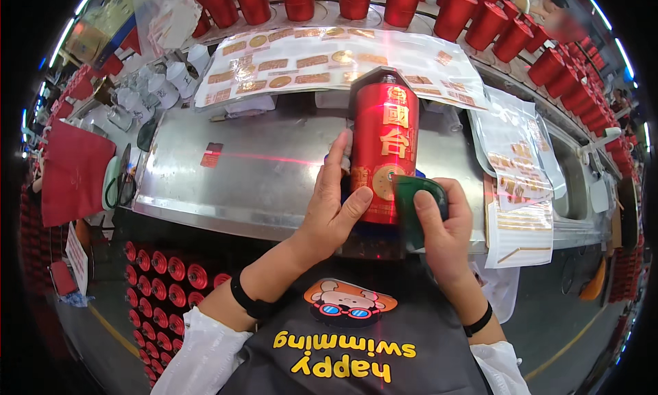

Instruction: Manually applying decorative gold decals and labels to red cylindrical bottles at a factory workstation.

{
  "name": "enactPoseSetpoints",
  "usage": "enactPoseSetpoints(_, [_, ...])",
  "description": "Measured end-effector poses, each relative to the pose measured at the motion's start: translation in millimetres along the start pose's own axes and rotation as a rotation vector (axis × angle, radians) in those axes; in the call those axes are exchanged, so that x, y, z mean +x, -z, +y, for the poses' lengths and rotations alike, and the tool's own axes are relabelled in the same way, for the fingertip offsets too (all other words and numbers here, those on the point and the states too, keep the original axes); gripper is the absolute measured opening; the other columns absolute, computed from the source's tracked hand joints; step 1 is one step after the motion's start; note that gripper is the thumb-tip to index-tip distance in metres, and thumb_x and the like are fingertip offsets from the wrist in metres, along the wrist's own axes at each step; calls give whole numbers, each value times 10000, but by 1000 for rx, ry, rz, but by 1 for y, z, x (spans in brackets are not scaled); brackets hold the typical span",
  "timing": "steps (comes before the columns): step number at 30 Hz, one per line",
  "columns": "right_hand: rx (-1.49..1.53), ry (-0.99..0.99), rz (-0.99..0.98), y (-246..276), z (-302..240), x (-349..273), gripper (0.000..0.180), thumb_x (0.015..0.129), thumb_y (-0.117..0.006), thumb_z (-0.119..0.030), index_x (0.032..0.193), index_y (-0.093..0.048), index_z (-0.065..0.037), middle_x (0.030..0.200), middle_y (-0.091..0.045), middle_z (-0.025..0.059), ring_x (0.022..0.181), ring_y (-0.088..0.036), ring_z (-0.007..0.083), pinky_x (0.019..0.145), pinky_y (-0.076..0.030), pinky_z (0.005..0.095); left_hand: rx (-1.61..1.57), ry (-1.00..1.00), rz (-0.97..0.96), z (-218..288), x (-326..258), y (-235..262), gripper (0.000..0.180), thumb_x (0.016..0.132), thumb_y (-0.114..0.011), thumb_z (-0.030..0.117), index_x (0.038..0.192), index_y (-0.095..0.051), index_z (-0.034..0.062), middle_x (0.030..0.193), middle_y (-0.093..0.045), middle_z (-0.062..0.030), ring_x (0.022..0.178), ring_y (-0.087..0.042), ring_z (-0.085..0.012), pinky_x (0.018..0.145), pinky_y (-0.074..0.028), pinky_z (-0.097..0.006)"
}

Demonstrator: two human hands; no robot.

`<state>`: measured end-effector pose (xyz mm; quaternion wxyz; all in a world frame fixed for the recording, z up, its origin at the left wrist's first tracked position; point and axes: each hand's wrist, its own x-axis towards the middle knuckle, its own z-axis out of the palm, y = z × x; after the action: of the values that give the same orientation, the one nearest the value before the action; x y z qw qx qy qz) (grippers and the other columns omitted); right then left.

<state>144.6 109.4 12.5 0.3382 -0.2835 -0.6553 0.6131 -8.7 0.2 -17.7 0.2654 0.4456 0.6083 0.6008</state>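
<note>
A glossy red bottle (385, 138) with gold lettering and a round gold emblem lies tilted on a dark holder over the near edge of the steel bench (288, 162). My left hand (329, 210) steadies its left side, with the thumb on the front near the lower end and the fingers along the side. In my right hand (447, 234) is a flat green scraper (410, 213), pinched between thumb and fingers. Its edge meets the bottle beside the emblem. A red laser line crosses the bottle and the bench. Part of the holder is hidden behind the bottle.
Sheets of gold stickers (295, 63) lie behind the bottle, with more sheets (517, 148) at right. A small red piece (211, 154) sits on the bench. Scissors (125, 179) and clear bottles (164, 87) stand left. Red bottles (353, 1) line the conveyor behind; a sink (569, 182) is at right.
</note>
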Motion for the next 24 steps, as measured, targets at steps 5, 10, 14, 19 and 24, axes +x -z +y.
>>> enactPoseSetpoints(5, [64,-34,26,6,27,-1,223,952,-614,-223,985,-552,-12,818,-569,-15,746,-484,37,659,-423,196,-52,8,-17,-3,-1,-1,802,973,-511,379,1498,-63,-30,1526,-172,-220,1305,-321,-274,1088,-252,-365])
enactPoseSetpoints(10, [219,-98,21,8,36,-1,226,959,-602,-231,977,-540,-14,825,-566,-17,756,-478,37,673,-422,196,-52,-150,34,-10,-5,1,767,967,-512,399,1484,-152,-37,1511,-237,-243,1384,-276,-333,1130,-177,-426])
enactPoseSetpoints(14, [216,-77,31,10,37,-1,222,959,-602,-231,973,-541,-17,823,-564,-21,748,-476,36,666,-423,198,706,-684,-38,-8,-9,18,464,935,-557,350,1334,-508,118,1292,-581,-114,1388,-319,-332,1130,-21,-602])
enactPoseSetpoints(19, [173,-74,-13,11,38,1,218,954,-610,-233,952,-545,-25,812,-571,-18,746,-489,40,664,-430,206,993,-969,-229,6,14,24,347,858,-599,245,1205,-605,265,1205,-641,56,1313,-408,-218,1161,-31,-574])
enactPoseSetpoints(24, [227,-109,18,11,38,2,221,954,-609,-236,941,-548,-24,801,-561,-20,745,-484,42,656,-428,212,935,-1031,-238,4,20,11,323,835,-611,237,1157,-638,250,1167,-653,52,1207,-474,-181,1172,-67,-537])
